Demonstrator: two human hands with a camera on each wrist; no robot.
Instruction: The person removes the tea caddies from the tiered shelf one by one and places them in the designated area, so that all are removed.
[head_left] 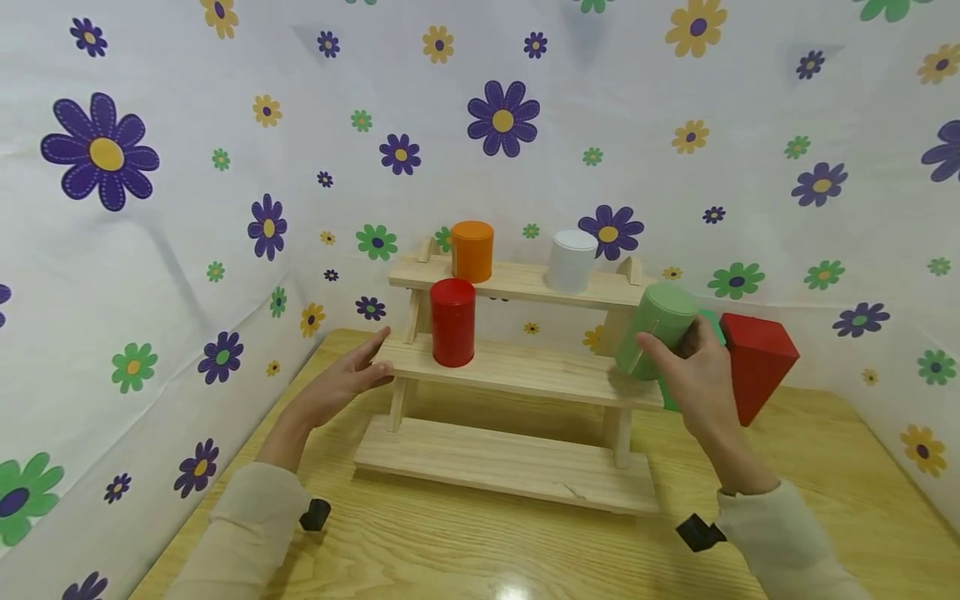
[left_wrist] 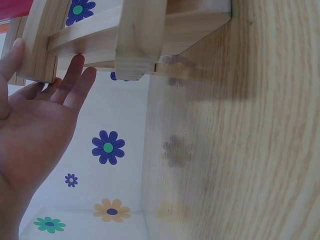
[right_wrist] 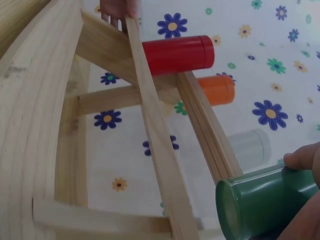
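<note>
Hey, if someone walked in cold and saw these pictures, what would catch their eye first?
Probably the green can, held tilted in the right hand at the right end of the middle shelf. Next, the red can near that shelf's left end, with the orange can and white can on the top shelf. The flowered backdrop behind is also hard to miss.

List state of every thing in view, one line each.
Green can, tilted, held in right hand
Red can, upright on middle shelf, top closed
Orange can, upright on top shelf, top closed
White can, upright on top shelf, top closed
Wooden stand, standing upright
Left hand, relaxed, at middle shelf's left end
Right hand, gripping green can
Red block, partly hidden, appears to stand
Green block, mostly hidden, state unclear
</note>
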